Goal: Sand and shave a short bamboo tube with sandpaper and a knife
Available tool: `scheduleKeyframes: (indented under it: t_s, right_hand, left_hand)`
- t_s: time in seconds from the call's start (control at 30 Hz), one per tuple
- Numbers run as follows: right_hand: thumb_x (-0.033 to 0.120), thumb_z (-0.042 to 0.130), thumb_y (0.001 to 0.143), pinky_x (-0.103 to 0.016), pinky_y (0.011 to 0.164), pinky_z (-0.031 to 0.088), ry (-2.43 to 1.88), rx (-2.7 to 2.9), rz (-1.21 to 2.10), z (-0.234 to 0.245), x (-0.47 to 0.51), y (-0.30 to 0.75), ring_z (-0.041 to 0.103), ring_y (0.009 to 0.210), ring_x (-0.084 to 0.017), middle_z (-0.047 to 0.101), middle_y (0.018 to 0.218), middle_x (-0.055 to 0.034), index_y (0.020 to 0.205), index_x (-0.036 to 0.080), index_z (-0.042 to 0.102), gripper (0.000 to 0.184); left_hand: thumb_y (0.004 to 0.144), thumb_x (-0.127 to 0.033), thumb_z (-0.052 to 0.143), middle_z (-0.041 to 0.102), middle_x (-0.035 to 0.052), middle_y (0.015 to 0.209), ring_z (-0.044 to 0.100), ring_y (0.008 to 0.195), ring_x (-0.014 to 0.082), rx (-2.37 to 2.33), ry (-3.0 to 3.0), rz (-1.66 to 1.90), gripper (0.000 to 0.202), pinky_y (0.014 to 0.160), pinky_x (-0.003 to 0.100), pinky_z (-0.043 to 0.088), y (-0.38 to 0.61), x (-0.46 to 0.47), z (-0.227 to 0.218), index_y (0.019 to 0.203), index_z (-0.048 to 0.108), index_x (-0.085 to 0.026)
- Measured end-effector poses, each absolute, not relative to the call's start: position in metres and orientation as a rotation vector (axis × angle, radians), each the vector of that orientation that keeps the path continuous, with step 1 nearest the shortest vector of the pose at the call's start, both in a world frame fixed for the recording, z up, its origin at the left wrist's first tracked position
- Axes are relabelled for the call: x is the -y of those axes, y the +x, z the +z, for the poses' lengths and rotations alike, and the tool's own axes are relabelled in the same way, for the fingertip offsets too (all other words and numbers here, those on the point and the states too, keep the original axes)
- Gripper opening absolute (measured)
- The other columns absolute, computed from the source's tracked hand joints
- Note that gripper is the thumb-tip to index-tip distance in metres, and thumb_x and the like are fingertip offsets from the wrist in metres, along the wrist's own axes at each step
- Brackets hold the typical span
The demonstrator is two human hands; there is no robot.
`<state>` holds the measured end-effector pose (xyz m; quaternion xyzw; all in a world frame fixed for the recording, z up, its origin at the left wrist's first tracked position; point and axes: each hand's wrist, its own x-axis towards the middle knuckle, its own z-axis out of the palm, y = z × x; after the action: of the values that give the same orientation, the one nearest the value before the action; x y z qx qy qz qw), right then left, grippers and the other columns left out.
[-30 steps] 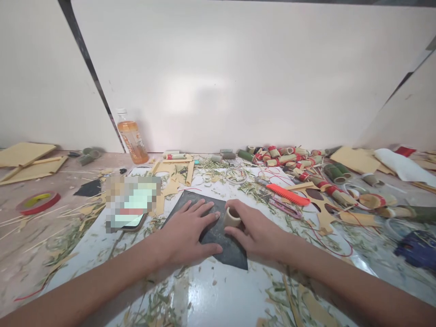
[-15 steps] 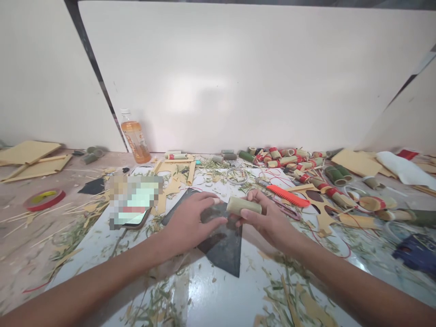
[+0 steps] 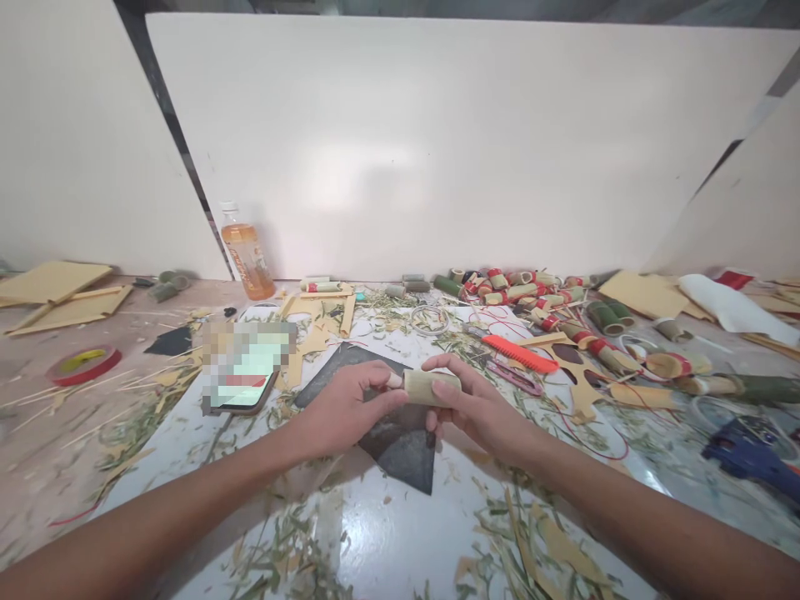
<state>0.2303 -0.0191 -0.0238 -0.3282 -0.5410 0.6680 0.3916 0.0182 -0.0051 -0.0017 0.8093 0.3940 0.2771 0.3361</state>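
A short, pale green bamboo tube [image 3: 420, 387] lies sideways in the air between both hands. My right hand [image 3: 484, 408] is closed around its right part, thumb on the near side. At the tube's left end, my left hand [image 3: 353, 404] pinches the rim between thumb and fingertips. Beneath them a dark, worn sheet, like sandpaper [image 3: 409, 467], rests on the white work surface [image 3: 381, 533]. An orange-handled cutter [image 3: 522, 354] and pink scissors [image 3: 513, 377] lie just beyond my right hand.
Red-banded bamboo pieces [image 3: 518, 292] are heaped at the back right. A blue glue gun [image 3: 747, 454] lies far right. A phone [image 3: 250, 375], red tape roll [image 3: 84, 365] and drink bottle [image 3: 247, 258] are on the left. Green shavings [image 3: 287, 533] litter the surface.
My left hand has closed in from beside the tube onto its left end. The tube and my right hand have shifted slightly left, and the camera view has moved a little.
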Motion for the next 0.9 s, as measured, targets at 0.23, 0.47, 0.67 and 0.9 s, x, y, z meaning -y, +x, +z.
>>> scheduleKeyframes:
  t_s: [0.23, 0.47, 0.67, 0.9]
  right_hand:
    - [0.054, 0.057, 0.087, -0.026, 0.051, 0.048, -0.934, 1.475, 1.716, -0.020, 0.021, 0.230, 0.058, 0.050, -0.010, 0.065, 0.084, -0.0013, 0.113, 0.024, 0.048, 0.041]
    - [0.058, 0.057, 0.085, -0.026, 0.049, 0.047, -0.958, 1.442, 1.709, -0.016, 0.024, 0.226, 0.057, 0.051, -0.010, 0.061, 0.082, -0.0003, 0.117, 0.024, 0.048, 0.048]
    - [0.047, 0.054, 0.090, -0.027, 0.055, 0.045, -1.025, 1.610, 1.556, -0.017, 0.021, 0.230, 0.060, 0.065, -0.015, 0.060, 0.080, -0.0011, 0.121, 0.024, 0.049, 0.039]
    - [0.013, 0.052, 0.083, -0.042, 0.087, 0.043, -1.127, 2.328, 0.527, -0.024, 0.014, 0.243, 0.053, 0.102, -0.026, 0.058, 0.110, -0.0105, 0.120, 0.022, 0.053, 0.038]
  left_hand:
    - [0.096, -0.040, 0.041, 0.056, -0.0004, 0.078, 0.053, 0.074, 0.0145, -0.998, 2.105, 0.682, 0.036, 0.069, 0.027, 0.040, 0.014, 0.003, 0.005, 0.078, 0.064, -0.018]
    - [0.092, -0.041, 0.046, 0.059, -0.0003, 0.078, 0.056, 0.075, 0.0155, -1.077, 2.089, 0.708, 0.033, 0.068, 0.026, 0.042, 0.013, 0.001, 0.002, 0.076, 0.063, -0.018]
    - [0.092, -0.037, 0.047, 0.065, 0.0005, 0.082, 0.060, 0.078, 0.0163, -1.099, 2.175, 0.724, 0.030, 0.072, 0.027, 0.045, 0.015, 0.002, 0.003, 0.076, 0.065, -0.019]
    - [0.080, -0.055, 0.061, 0.057, 0.0106, 0.130, 0.050, 0.120, 0.0298, -1.097, 2.488, 0.420, 0.057, 0.100, 0.043, 0.042, 0.006, -0.004, -0.012, 0.122, 0.059, -0.018]
